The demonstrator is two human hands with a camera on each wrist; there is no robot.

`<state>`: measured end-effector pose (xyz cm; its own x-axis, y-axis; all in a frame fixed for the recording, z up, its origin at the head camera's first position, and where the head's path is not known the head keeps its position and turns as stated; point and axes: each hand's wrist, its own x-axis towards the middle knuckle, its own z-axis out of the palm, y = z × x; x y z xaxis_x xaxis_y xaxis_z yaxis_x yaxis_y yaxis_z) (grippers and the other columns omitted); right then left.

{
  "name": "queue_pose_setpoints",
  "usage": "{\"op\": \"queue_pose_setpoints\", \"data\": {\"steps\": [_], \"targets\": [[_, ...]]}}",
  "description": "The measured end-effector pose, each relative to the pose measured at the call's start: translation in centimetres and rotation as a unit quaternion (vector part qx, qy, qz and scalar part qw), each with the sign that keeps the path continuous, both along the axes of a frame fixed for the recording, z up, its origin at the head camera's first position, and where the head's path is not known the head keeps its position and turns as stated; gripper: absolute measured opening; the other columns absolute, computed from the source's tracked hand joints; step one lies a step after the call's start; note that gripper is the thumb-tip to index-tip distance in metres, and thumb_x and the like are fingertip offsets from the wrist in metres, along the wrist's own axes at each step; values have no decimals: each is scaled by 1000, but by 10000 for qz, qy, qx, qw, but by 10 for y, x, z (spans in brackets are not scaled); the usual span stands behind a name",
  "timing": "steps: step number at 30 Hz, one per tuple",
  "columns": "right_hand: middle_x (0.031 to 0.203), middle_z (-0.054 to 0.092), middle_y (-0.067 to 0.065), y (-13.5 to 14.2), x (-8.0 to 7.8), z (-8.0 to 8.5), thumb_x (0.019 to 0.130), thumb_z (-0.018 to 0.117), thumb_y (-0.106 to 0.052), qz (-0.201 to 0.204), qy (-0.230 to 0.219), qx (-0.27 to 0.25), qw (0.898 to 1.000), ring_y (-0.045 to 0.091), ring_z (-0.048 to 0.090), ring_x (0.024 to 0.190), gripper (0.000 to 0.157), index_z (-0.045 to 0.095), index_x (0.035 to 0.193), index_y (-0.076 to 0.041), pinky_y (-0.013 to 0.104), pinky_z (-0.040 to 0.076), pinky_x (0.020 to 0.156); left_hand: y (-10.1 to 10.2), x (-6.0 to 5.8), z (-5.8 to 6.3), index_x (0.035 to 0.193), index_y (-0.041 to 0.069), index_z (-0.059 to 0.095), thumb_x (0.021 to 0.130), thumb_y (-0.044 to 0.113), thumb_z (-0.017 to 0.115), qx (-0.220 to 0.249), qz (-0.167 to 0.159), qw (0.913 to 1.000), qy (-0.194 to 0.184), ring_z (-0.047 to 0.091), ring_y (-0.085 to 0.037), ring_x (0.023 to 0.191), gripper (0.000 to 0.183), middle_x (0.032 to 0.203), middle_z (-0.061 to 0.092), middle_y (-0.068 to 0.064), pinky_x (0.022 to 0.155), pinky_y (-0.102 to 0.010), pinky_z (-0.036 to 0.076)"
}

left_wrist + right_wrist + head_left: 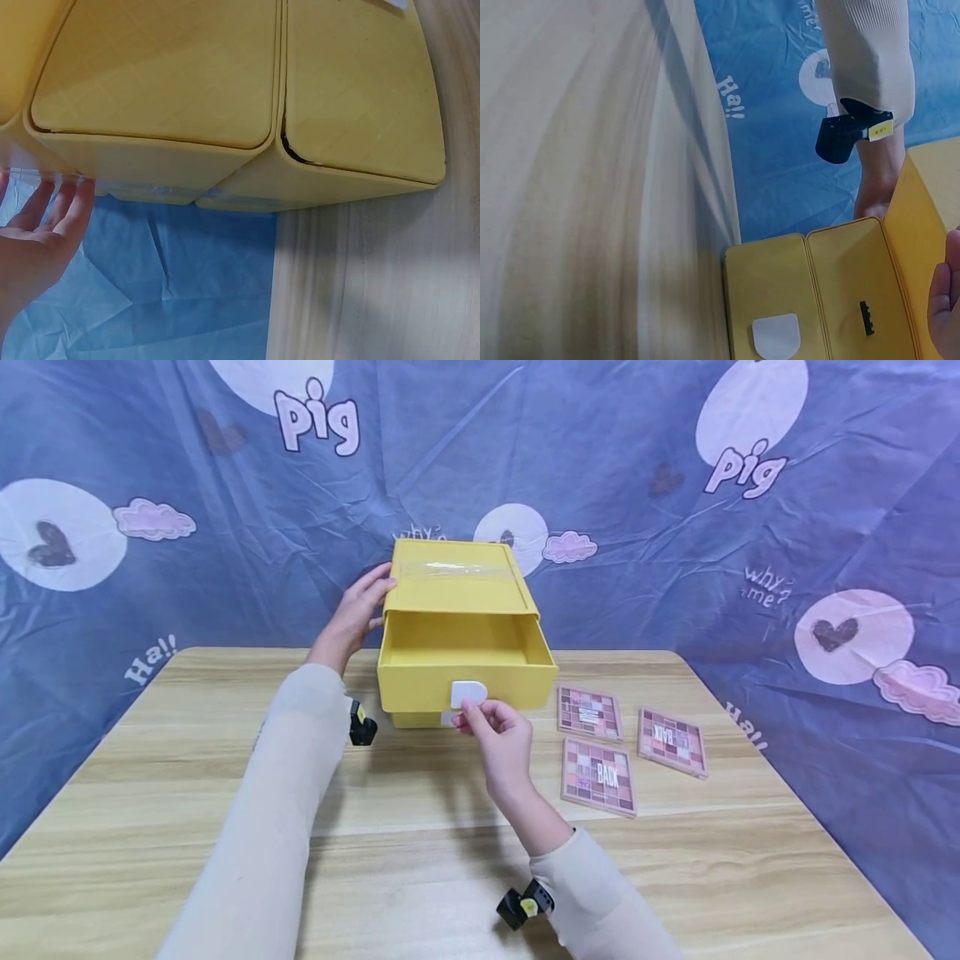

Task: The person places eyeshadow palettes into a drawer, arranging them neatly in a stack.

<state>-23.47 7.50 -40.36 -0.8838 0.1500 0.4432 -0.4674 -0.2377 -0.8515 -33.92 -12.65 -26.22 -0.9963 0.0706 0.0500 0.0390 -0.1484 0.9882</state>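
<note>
A yellow drawer cabinet point(461, 578) stands at the back of the table, with strips of clear tape across its top. Its top drawer point(420, 681) is pulled out toward me, and the drawer's yellow inside shows. My right hand point(506, 747) pinches the white tab point(467, 692) on that drawer's front, thumb over it. My left hand point(356, 614) rests against the cabinet's left side near the upper edge, fingers extended. Below the pulled-out drawer, the right wrist view shows two closed fronts; the lowest carries a white tab point(776, 336), the other a small black piece point(866, 318).
Three eyeshadow palettes with checkered lids lie to the right of the cabinet: one near palette point(597, 777), one behind it point(589, 713), one farther right point(672, 742). A blue printed cloth point(637, 527) hangs behind the wooden table point(420, 843).
</note>
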Motion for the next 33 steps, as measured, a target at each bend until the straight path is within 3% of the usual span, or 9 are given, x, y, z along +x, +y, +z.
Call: {"op": "queue_pose_setpoints", "data": {"steps": [5,10,15,17,19,24,29,33], "targets": [[72,62,18,2,15,5,81,59,-6,18,197,60,9998,29,60,64,10,59,80,4,36,49,59,0,1,0,133,22,36,84,28,53,-19,19,10000,20,38,-20,114,52,128,40,-7,91,-42,29],[74,61,20,7,3,-29,80,61,-11,45,244,-123,9996,38,58,66,14,59,83,2,43,48,59,-1,1,0,132,21,37,83,27,53,23,40,10000,60,39,-20,112,52,125,42,-8,90,-42,30],[76,60,22,10,13,-31,80,61,-11,83,110,-148,9998,38,58,67,15,59,84,3,44,48,60,0,0,0,131,21,38,83,27,54,68,73,9999,41,40,-20,112,51,120,46,-9,90,-41,31],[75,60,20,10,21,-24,81,60,-10,109,140,-31,9998,35,59,67,13,59,84,3,42,48,60,0,0,0,132,21,38,83,27,54,49,68,10000,47,39,-20,112,52,120,46,-9,90,-41,30],[73,61,19,8,39,2,81,59,-7,208,207,-5,9996,30,60,65,10,60,82,4,39,49,60,0,0,0,132,21,38,83,27,54,27,68,10000,49,39,-19,113,52,120,46,-9,91,-41,30],[70,61,16,1,71,42,82,57,-3,348,378,36,9987,23,60,63,8,59,78,4,33,49,59,1,-1,0,132,21,37,83,27,53,26,54,10000,66,39,-19,113,52,121,46,-9,91,-42,28],[70,61,18,1,69,26,82,56,-2,294,224,132,9992,26,60,63,10,58,77,6,36,49,60,1,-1,-1,133,20,36,84,27,53,19,29,9999,95,38,-20,114,52,121,45,-10,92,-43,27],[71,62,16,7,55,-11,83,55,-2,243,169,233,9993,27,60,64,8,60,80,3,37,49,60,1,-1,-1,132,21,37,84,27,53,45,34,9999,93,38,-21,114,52,121,45,-10,92,-43,27]]}}
